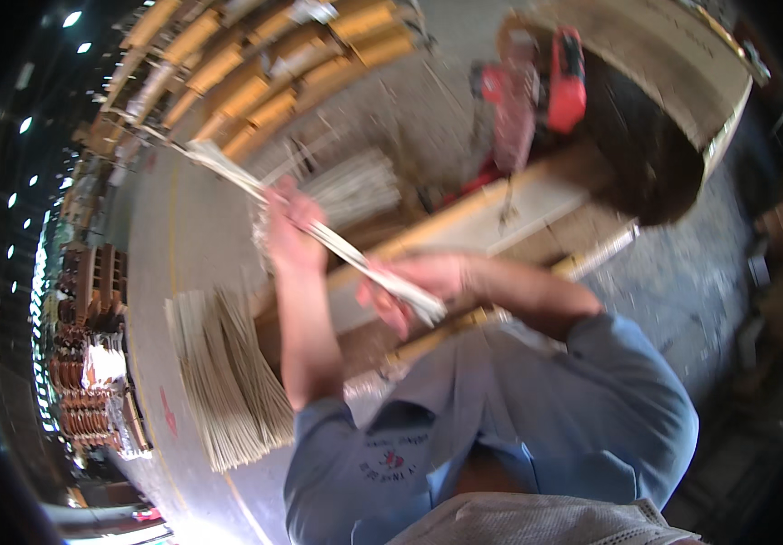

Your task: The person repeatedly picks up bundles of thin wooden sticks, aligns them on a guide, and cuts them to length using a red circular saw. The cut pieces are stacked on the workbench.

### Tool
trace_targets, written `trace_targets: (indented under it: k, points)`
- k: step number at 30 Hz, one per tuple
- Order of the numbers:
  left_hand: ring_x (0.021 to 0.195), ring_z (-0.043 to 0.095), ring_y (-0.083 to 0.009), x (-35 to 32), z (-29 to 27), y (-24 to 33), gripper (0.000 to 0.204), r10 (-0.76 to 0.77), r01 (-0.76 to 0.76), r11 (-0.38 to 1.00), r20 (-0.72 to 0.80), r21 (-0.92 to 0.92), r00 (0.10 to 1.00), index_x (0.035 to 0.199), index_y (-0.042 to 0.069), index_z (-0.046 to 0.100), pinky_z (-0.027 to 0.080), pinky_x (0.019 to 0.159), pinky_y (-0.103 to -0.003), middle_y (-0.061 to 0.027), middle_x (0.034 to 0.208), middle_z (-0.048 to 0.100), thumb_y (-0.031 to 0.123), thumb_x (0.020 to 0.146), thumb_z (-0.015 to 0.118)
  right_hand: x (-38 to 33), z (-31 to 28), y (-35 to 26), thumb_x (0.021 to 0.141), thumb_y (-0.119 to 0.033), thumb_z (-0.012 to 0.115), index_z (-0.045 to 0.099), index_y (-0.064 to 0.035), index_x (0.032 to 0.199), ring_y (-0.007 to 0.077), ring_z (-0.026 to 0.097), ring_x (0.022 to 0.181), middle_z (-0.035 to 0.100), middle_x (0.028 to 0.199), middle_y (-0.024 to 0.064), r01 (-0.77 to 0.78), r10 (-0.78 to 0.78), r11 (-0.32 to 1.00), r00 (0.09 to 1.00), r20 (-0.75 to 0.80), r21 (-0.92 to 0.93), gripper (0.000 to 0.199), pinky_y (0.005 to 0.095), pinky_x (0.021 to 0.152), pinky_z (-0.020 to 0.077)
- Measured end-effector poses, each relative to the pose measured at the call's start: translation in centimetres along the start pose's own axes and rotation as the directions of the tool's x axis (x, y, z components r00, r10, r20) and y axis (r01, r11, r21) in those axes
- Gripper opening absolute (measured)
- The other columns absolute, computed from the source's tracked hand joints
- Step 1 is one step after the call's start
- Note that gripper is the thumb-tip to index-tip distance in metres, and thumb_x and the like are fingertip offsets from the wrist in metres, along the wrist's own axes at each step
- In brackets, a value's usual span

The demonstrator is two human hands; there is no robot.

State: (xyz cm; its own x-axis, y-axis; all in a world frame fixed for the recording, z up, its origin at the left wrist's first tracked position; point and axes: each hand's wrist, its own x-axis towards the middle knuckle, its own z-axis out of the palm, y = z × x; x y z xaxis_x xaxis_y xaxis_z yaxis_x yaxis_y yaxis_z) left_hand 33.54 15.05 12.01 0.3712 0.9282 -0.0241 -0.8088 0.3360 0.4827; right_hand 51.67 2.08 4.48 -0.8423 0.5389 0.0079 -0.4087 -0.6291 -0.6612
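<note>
Gripping pale strip bundle (342, 247) in fingers of L hand (295, 234) & R hand (432, 274), long axis diag., upper L to frame ctr.

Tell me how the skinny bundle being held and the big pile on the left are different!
The bundle is thin; the pile is much thicker, with many more strips. The bundle is held by the left grip and right grip; the pile is in neither. Both are made of long, pale strips.
</note>
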Motion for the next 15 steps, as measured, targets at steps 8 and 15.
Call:
trace_targets:
  k: [8, 15]
  points:
    - [0.056, 0.041, -0.0096, 3.6, -5.1, 3.8, 0.066, -0.107, 0.11, 0.953, 0.026, -0.281, 0.994, 0.115, -0.011, 0.057, 0.033, 0.046, -0.024, 0.0006, 0.068, 0.041, 0.05, 0.114, 0.034, -0.6, 2.4, -3.3, 0.105, -0.075, 0.027, 0.061, -0.0035, 0.119, 0.0375, 0.075, 0.09, 0.073, 0.088, 0.0191, 0.003, -0.008, 0.997, 0.998, 0.07, 0.075, 0.081, 0.0652, 0.087, 0.0588]
    - [0.056, 0.04, -0.0108, 4.2, -6.6, 2.8, 0.065, -0.175, 0.165, 0.927, 0.001, -0.337, 0.985, 0.118, -0.011, 0.055, 0.035, 0.048, -0.026, -0.0002, 0.068, 0.041, 0.051, 0.114, 0.035, -1.2, 2.4, -3.3, 0.103, -0.077, 0.029, 0.063, -0.0063, 0.119, 0.0415, 0.076, 0.095, 0.074, 0.094, 0.0253, 0.008, -0.012, 0.998, 0.998, 0.067, 0.065, 0.08, 0.064, 0.087, 0.0587]
